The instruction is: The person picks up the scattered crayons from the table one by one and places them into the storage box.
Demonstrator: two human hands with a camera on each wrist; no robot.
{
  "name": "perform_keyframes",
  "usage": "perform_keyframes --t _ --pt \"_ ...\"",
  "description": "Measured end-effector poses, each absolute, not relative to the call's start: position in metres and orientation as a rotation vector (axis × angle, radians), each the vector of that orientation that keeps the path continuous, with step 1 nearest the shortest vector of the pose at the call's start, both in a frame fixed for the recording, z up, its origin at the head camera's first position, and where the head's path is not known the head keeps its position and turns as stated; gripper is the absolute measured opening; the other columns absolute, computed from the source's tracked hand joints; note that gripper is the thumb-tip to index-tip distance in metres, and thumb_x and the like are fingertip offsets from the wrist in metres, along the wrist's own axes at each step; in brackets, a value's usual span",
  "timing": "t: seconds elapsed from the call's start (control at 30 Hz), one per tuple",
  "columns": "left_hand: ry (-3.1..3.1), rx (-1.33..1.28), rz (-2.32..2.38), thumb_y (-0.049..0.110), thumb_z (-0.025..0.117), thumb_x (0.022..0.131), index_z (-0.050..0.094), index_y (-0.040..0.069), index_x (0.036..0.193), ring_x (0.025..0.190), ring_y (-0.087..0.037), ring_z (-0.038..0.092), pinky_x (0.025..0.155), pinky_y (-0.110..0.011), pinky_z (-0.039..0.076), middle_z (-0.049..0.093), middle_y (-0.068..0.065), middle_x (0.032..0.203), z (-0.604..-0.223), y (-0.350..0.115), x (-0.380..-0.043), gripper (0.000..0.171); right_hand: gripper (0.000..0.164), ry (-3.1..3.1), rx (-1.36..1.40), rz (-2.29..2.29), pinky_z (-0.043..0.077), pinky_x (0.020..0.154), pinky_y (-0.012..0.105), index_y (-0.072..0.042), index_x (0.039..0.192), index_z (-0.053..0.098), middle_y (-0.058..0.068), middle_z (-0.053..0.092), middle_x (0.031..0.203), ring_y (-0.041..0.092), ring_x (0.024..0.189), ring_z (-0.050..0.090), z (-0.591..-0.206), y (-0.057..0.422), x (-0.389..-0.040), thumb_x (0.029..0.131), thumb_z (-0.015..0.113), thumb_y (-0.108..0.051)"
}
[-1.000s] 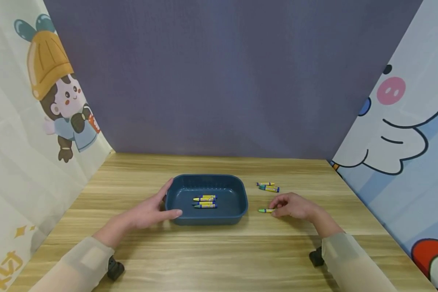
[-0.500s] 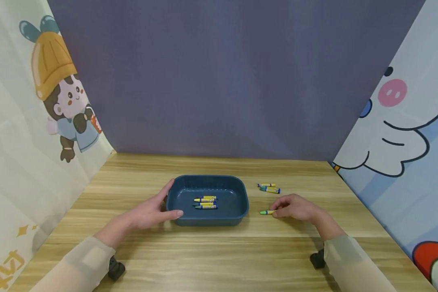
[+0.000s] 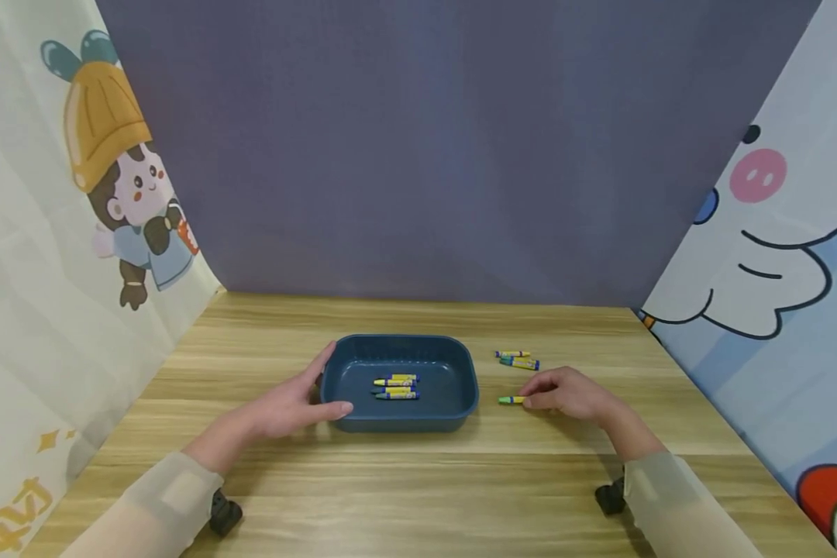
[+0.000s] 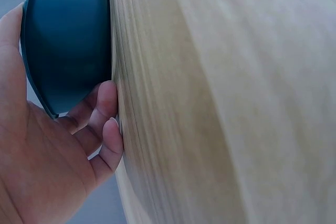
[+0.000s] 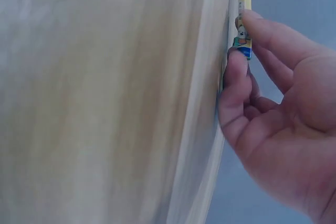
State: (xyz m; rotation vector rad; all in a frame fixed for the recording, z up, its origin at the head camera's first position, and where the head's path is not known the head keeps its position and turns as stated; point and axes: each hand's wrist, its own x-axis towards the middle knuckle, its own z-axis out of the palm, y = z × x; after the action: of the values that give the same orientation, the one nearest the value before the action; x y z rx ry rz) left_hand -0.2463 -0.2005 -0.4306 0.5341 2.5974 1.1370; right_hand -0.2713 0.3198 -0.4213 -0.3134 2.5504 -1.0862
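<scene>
Plainly, the right hand (image 3: 565, 393) pinches a green crayon (image 3: 511, 401).

On the tabletop (image 3: 418, 492), several crayons (image 3: 397, 383) lie in the tray (image 3: 401, 425), the left hand (image 3: 294, 403) at its left end; rightward, one crayon (image 3: 511, 401) in the right hand (image 3: 565, 395), loose crayons (image 3: 521, 363) behind.

Wood-grain table (image 3: 418, 480); far edge visible. Dark blue tray (image 3: 401, 425) sits on it, between left and right edges, toward far edge. Loose crayons (image 3: 519, 362) bunched toward far right corner.
</scene>
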Motion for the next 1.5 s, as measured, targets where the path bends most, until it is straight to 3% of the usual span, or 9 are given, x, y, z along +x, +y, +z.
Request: perform_keyframes --t 0.17,0.3,0.43,0.57,0.73,1.03,1.5 --pt "2.590 0.537 1.144 0.060 0.076 0.099 -0.007 0.030 0.178 0.149 -0.040 0.054 0.121 -0.061 0.042 0.037 -0.031 0.173 -0.430 -0.199 -0.247 0.119 0.024 2.550 -0.318 -1.128 0.055 0.074 0.033 -0.009 0.121 0.081 0.005 0.075 0.104 0.020 0.087 0.063 -0.420 0.318 -0.271 0.101 0.080 -0.023" --pt "2.580 0.533 1.155 0.059 0.077 0.099 -0.007 0.029 0.178 0.147 -0.039 0.056 0.121 -0.060 0.043 0.040 -0.031 0.171 -0.430 -0.198 -0.248 0.119 0.027 2.556 -0.338 -1.177 0.058 0.074 0.035 -0.004 0.127 0.078 0.011 0.075 0.108 0.021 0.087 0.067 -0.415 0.316 -0.270 0.104 0.075 -0.018" --pt "2.582 0.530 1.159 0.058 0.078 0.099 -0.006 0.027 0.178 0.144 -0.037 0.058 0.119 -0.058 0.044 0.041 -0.032 0.170 -0.431 -0.197 -0.248 0.120 0.029 2.641 -0.363 -1.165 0.060 0.079 0.038 -0.006 0.131 0.077 0.013 0.075 0.118 0.023 0.094 0.068 -0.404 0.312 -0.270 0.107 0.071 -0.023" --pt "2.582 0.544 1.176 0.056 0.078 0.099 -0.006 0.025 0.178 0.140 -0.036 0.061 0.118 -0.056 0.045 0.047 -0.032 0.165 -0.432 -0.197 -0.249 0.119 0.029 2.744 -0.383 -1.143 0.057 0.079 0.036 -0.012 0.130 0.078 0.010 0.074 0.115 0.023 0.095 0.065 -0.391 0.301 -0.271 0.107 0.073 -0.029" --pt "2.576 0.556 1.185 0.054 0.079 0.100 -0.006 0.025 0.178 0.138 -0.034 0.063 0.118 -0.056 0.045 0.050 -0.032 0.162 -0.431 -0.197 -0.248 0.119 0.028 2.750 -0.444 -1.190 0.056 0.077 0.036 -0.015 0.128 0.080 0.008 0.075 0.111 0.024 0.093 0.066 -0.377 0.278 -0.271 0.106 0.076 -0.032" --pt "2.566 0.540 1.186 0.054 0.078 0.100 -0.007 0.027 0.178 0.143 -0.039 0.058 0.120 -0.059 0.042 0.042 -0.033 0.169 -0.430 -0.197 -0.247 0.118 0.018 2.704 -0.586 -1.225 0.056 0.078 0.033 -0.022 0.120 0.083 0.002 0.077 0.107 0.019 0.091 0.067 -0.367 0.222 -0.272 0.104 0.078 -0.028" --pt "2.588 0.508 1.153 0.059 0.077 0.099 -0.006 0.031 0.178 0.143 -0.039 0.058 0.119 -0.060 0.043 0.041 -0.032 0.170 -0.429 -0.199 -0.244 0.118 0.016 2.569 -0.685 -1.068 0.058 0.077 0.035 -0.020 0.121 0.081 -0.003 0.077 0.106 0.014 0.085 0.068 -0.379 0.153 -0.277 0.107 0.073 -0.019"
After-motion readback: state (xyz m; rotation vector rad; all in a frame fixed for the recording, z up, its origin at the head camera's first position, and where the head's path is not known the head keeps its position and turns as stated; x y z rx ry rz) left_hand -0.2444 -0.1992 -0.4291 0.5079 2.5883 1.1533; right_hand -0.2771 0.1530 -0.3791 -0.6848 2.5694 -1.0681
